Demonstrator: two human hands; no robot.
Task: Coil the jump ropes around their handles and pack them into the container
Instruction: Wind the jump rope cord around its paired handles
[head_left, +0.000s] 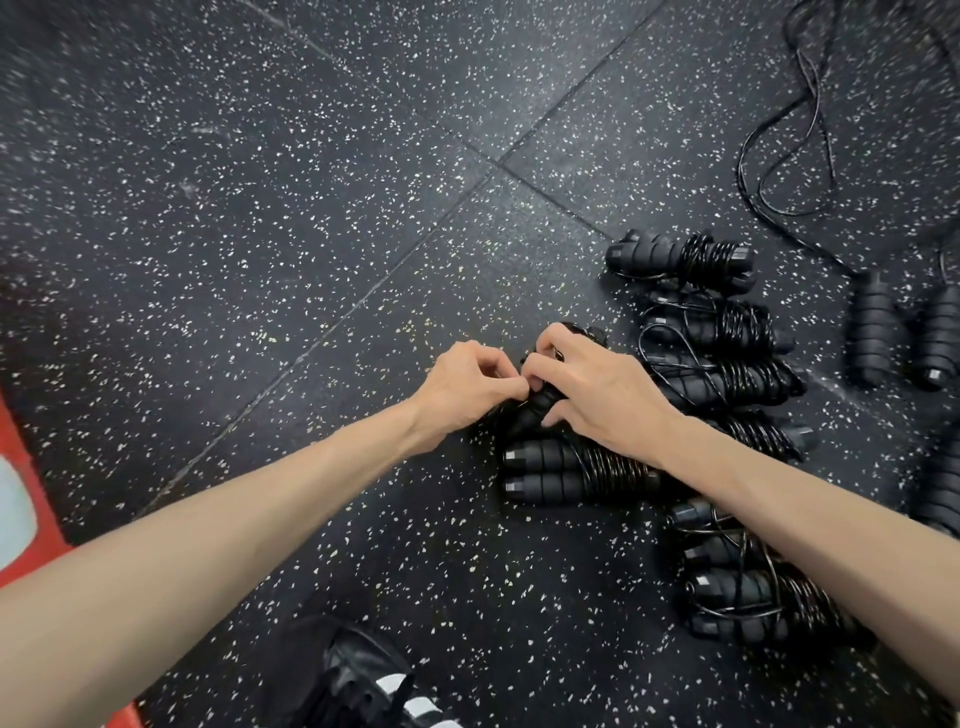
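Both my hands work on one black jump rope (535, 405) held just above the speckled floor. My right hand (592, 384) grips its paired handles from above, fingers curled round them. My left hand (467, 384) pinches the thin cord at the handles' left side. Most of this rope is hidden under my hands. Several coiled ropes with black foam handles lie in a row to the right, such as the coiled pair (685, 257) at the far end and another coiled pair (571, 470) right below my hands.
An uncoiled rope's handles (878, 327) lie at the right, its loose cord (789, 150) trailing to the top right. A red container edge (21, 467) shows at the far left. My black shoe (374, 680) is at the bottom. The floor is dark speckled rubber tile.
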